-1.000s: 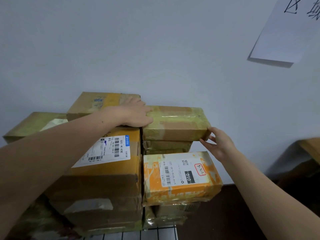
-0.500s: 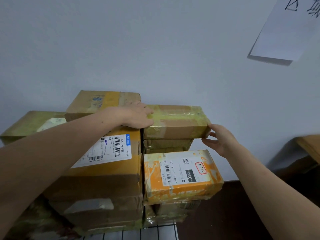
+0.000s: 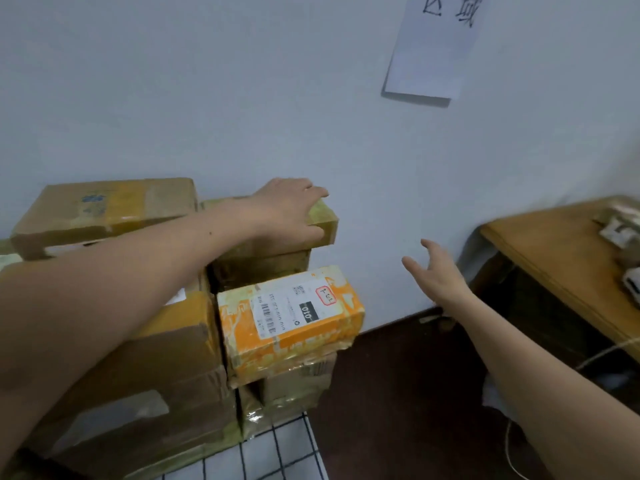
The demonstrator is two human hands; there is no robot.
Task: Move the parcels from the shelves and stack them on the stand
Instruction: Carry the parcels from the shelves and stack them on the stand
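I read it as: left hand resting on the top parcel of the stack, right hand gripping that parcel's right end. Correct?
Not quite. The left hand does rest on the top parcel, but the right hand grips nothing: it hangs open in the air, apart from every parcel. The head view shows this.

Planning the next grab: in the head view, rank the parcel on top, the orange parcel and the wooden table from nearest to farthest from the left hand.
1. The parcel on top: directly under the left hand, which rests on it.
2. The orange parcel: lower in the same stack.
3. The wooden table: far off to the right.
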